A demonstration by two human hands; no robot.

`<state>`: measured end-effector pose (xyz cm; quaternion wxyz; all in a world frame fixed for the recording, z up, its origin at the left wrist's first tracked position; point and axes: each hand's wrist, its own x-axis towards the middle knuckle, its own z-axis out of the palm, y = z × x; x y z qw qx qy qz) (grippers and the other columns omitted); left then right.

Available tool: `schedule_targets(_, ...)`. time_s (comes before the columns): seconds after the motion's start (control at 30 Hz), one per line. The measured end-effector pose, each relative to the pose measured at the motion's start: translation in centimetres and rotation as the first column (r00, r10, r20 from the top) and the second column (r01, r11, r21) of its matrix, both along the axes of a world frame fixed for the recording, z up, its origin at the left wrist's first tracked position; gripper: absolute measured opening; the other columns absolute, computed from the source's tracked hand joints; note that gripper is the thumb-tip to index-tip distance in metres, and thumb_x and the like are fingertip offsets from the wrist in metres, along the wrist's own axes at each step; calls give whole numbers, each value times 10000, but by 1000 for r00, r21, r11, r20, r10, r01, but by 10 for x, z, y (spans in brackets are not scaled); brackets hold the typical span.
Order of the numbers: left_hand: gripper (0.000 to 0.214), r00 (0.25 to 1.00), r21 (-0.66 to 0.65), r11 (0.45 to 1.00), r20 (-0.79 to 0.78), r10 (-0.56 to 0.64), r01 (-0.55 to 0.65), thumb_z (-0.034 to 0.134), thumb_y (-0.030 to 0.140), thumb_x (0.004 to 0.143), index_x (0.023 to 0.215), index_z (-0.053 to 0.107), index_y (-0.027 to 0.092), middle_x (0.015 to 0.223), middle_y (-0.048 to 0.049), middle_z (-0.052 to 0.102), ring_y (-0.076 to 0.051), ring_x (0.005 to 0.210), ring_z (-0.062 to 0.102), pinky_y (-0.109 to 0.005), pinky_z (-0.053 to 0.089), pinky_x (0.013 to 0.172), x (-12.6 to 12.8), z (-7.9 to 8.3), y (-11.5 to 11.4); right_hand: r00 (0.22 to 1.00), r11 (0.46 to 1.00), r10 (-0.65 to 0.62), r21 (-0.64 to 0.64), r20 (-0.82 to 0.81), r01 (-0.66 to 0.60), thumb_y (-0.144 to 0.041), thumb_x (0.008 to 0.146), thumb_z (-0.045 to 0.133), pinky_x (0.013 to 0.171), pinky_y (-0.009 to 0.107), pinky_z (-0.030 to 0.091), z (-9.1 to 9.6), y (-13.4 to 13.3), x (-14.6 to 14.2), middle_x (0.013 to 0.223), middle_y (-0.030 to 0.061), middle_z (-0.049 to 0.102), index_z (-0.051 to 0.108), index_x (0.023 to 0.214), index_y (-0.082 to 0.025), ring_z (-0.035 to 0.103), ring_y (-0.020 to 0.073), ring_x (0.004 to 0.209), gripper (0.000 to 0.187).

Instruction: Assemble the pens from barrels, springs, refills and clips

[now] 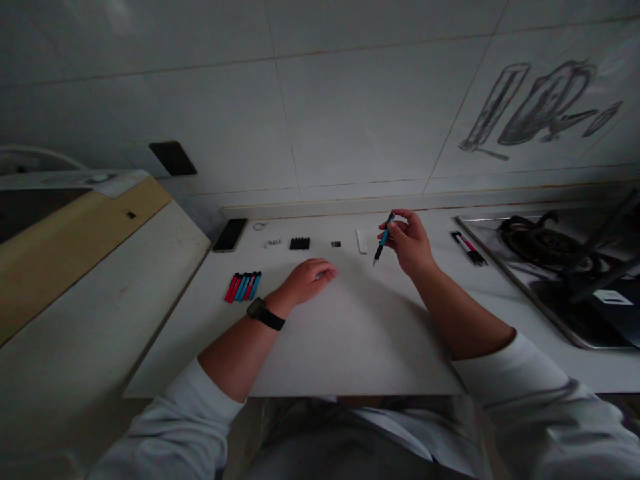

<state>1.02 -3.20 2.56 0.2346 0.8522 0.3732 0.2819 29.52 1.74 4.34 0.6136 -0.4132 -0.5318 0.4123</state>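
Note:
My right hand [407,243] pinches a pen [384,240] with a blue barrel, black grip section and silver tip. The pen is tilted above the white countertop, its tip pointing down and to the left. My left hand [307,280] lies on the counter with its fingers curled together; a small pale spot shows by the thumb, too unclear to name. Between and beyond the hands are thin white sticks [361,241], a patch of tiny dark pieces [336,244], a row of black grip sleeves [300,244] and several small springs [273,243].
Left of my left hand lie red and blue pen barrels [243,287]. A phone [230,235] and a thin ring-like item [261,226] are farther back. Several pens [469,249] lie at the right, beside the gas stove [530,247]. A tiled wall [360,127] closes the back.

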Motion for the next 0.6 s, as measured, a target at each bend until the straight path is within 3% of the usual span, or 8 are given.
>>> schedule_targets(0.6, 295, 999, 7, 1000, -50, -14, 14, 507, 399, 1041, 959, 736, 233, 973, -43, 748, -203, 953, 673, -353, 510, 891, 1, -3, 2, 997, 997, 66, -50, 41, -64, -554, 808, 705, 674, 325, 595, -11, 0, -10, 904, -28, 687, 450, 1175, -302, 687, 146, 716, 513)
